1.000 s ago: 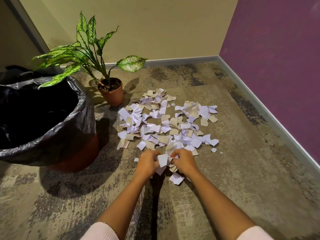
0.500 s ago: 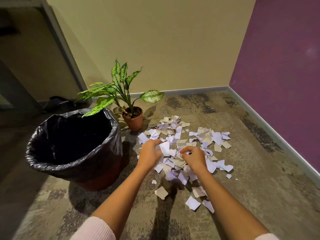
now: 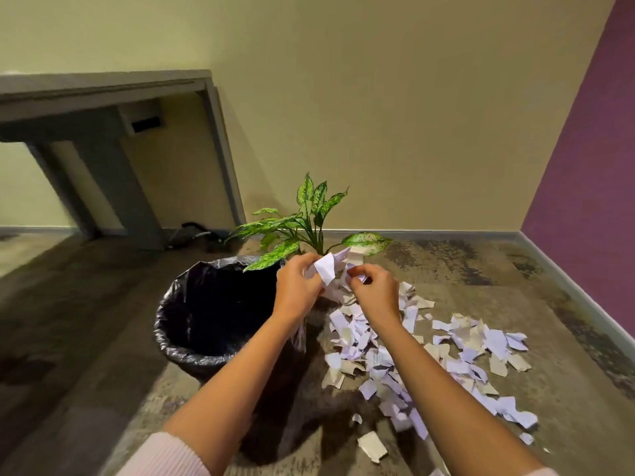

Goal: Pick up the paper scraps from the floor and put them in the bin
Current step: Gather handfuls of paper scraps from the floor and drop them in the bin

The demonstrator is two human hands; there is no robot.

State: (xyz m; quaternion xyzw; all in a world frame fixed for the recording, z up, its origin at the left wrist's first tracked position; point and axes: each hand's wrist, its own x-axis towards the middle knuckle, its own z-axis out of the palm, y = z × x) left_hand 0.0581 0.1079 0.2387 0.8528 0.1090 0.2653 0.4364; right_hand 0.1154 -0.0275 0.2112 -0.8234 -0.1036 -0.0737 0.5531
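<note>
My left hand and my right hand are raised together, cupped around a bunch of white and tan paper scraps. The bunch hangs just right of the bin's rim, in front of the plant. The bin is round, lined with a black plastic bag, and stands on the floor at the centre left. A wide pile of torn paper scraps lies on the carpet to the right of the bin, with a few loose pieces nearer me.
A potted plant with speckled green leaves stands behind the bin, mostly hidden by my hands. A beige wall is ahead, a purple wall on the right, and a grey door frame on the left.
Both hands have lifted off the floor with a bunch of scraps and moved up and left toward the bin. The view has tilted upward; several scraps dropped back to the carpet.
</note>
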